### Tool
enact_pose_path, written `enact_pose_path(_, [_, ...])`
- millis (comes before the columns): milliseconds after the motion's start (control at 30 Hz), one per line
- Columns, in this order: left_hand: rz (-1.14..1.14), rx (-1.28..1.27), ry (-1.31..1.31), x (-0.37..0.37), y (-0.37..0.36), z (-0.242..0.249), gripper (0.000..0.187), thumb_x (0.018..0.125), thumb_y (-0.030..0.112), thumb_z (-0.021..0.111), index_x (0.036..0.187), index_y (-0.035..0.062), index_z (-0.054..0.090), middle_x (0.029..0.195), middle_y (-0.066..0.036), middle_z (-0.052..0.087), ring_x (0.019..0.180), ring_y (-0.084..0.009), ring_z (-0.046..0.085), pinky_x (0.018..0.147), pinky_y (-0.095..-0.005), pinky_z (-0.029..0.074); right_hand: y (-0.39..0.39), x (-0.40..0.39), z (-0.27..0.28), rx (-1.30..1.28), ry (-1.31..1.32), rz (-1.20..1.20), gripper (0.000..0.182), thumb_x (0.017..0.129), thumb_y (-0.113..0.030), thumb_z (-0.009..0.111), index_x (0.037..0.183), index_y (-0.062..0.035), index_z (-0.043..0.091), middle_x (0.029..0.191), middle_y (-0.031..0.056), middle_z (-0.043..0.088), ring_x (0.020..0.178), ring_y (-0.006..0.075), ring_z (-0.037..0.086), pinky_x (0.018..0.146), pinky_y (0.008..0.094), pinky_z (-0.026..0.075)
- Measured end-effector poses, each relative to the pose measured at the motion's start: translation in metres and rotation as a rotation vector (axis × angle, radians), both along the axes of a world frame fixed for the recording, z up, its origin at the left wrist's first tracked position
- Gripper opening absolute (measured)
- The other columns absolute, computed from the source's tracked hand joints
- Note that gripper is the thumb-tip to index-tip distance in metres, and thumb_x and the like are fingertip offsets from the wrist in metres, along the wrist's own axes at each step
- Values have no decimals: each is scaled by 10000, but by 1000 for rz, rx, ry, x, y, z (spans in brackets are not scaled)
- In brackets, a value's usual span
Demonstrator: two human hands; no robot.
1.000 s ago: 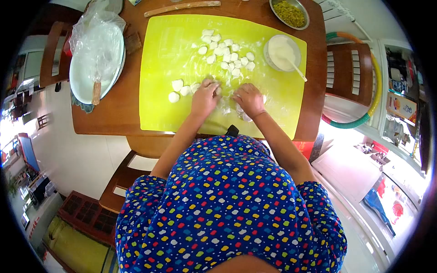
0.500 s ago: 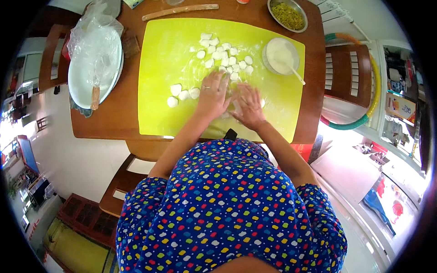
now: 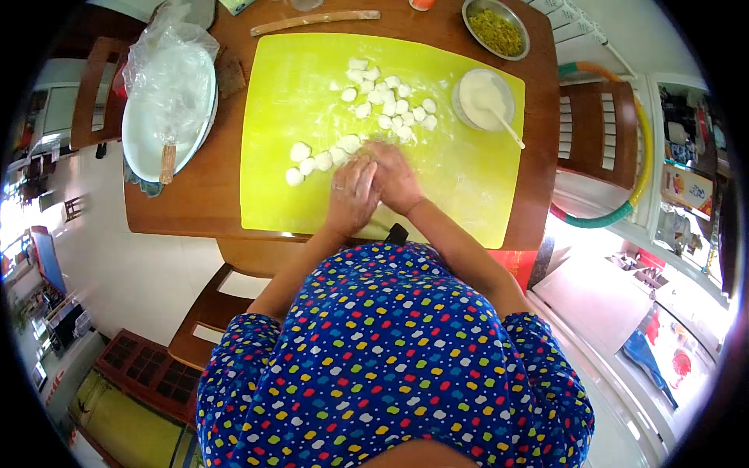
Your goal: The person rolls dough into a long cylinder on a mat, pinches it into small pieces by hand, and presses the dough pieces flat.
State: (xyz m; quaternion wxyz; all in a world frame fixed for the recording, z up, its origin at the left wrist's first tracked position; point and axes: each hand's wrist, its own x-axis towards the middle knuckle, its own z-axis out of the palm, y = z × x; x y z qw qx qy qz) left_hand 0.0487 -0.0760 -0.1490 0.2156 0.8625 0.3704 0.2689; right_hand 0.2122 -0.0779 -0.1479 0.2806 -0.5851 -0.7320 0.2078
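My left hand point(image 3: 353, 193) and my right hand point(image 3: 395, 181) meet over the lower middle of a yellow-green mat point(image 3: 452, 199). Their fingers are drawn together and overlap; whatever lies between or under them is hidden. Just left of the fingertips, a short row of white floured dough pieces point(image 3: 323, 161) lies on the mat, the nearest piece point(image 3: 349, 143) close to my hands. Farther up is a loose cluster of several more small dough pieces point(image 3: 388, 97), with flour scattered around it.
At the mat's right stands a bowl of flour point(image 3: 477, 97) with a white spoon point(image 3: 511, 131). Beyond it is a metal bowl of chopped greenish filling point(image 3: 496, 31). A wooden rolling pin point(image 3: 316, 23) lies behind the mat. A white basin point(image 3: 140, 148) with a plastic bag point(image 3: 168, 74) stands left.
My hands were apart over the mat; both have shifted, the right one leftward, and now touch. More dough pieces show in the row at left. The view has shifted slightly.
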Motion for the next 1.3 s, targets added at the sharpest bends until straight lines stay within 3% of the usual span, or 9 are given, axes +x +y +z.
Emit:
enact_pose_path(133, [-155,56,230,-4,10,3,552,860,306,617,1368,148,469,1478,-131,365,1386,-380,287,1071,-594,257,7,38,5,91,-96,-292,392,801,-225,678,1137,-59,564,1156,164,588,1063,349,555,939,446,435])
enact_pose_path(200, [-114,185,361,-1,34,2,484,850,266,627,1310,157,522,1437,-143,408,1378,-376,298,1070,-602,255,15,45,12,-199,126,-578,331,792,-219,694,1067,-86,567,1088,132,602,964,331,592,822,435,478])
enact_pose_path(300, [171,248,430,1,73,12,412,863,252,612,1257,142,562,1378,-114,463,1277,-370,408,1022,-577,334,30,33,13,-180,21,-591,344,776,-214,708,1064,-100,559,1040,119,607,905,319,610,773,415,500])
enact_pose_path(400, [47,133,65,30,95,19,378,790,179,664,1160,132,599,1233,-130,521,1109,-363,515,887,-494,465,38,29,23,-374,68,-650,338,756,-227,719,1050,-124,586,1025,109,605,893,316,617,772,417,505])
enact_pose_path(533, [155,-3,144,70,89,29,213,798,186,662,995,118,618,1075,-134,569,967,-335,571,712,-422,527,8,52,21,-232,-12,-587,290,744,-220,718,1009,-136,636,1009,99,600,902,316,617,767,427,511])
enact_pose_path(833, [-3,-127,385,8,42,30,163,806,192,626,938,98,610,957,-118,597,908,-324,609,706,-409,526,-58,70,8,-297,58,-343,328,646,-277,817,908,-121,697,990,102,588,845,307,625,689,433,523])
enact_pose_path(933, [-81,-255,555,0,35,30,291,801,250,644,1040,85,614,1065,-123,585,1000,-334,583,799,-455,508,-47,66,26,-474,95,-401,306,660,-265,808,905,-121,694,1029,67,584,939,297,601,768,454,503])
enact_pose_path(1100, [-36,16,278,25,35,34,576,815,380,651,1309,121,510,1312,-145,480,1226,-376,433,985,-537,381,-32,47,38,-97,-273,-308,601,725,-317,753,1267,-142,563,1352,119,437,1287,327,367,1072,500,291])
enact_pose_path(1300, [-72,73,300,25,30,6,681,859,465,597,1391,76,426,1452,-150,364,1329,-407,338,1038,-619,276,-35,43,17,-81,-402,-176,655,787,-252,690,1378,-122,440,1444,166,337,1345,349,301,1129,490,237])
